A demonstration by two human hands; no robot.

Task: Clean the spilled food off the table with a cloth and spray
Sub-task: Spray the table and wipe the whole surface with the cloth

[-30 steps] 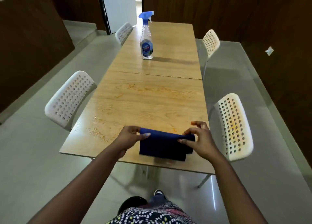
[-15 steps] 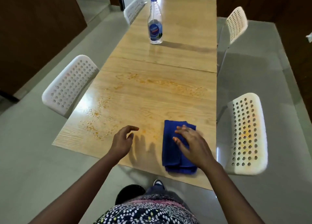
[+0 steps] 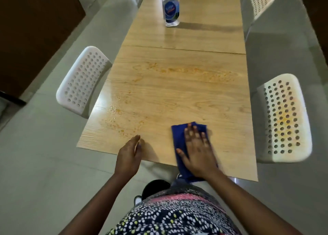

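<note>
- Blue cloth (image 3: 178, 137), folded, lies flat on the wooden table (image 3: 177, 96) at the near edge, right of centre; its near end hangs just over the edge.
- Right hand (image 3: 197, 149) lies palm-down on the cloth, fingers straight and spread, pressing it to the tabletop, not gripping.
- Left hand (image 3: 128, 155) is at the near table edge, well left of the cloth, fingers straight and together, holding nothing; can't tell if it touches the table.
- Orange food smears (image 3: 122, 126) sit left of the cloth, just beyond the left hand; a second streak (image 3: 186, 71) runs across mid-table.
- Spray bottle (image 3: 171, 9) stands upright at the far end, well apart from both hands.
- White perforated chairs (image 3: 81, 82) flank the table.
- Versus half a second ago: right hand now flat on the cloth rather than hovering; left fingers uncurled; cloth nearer the edge.
</note>
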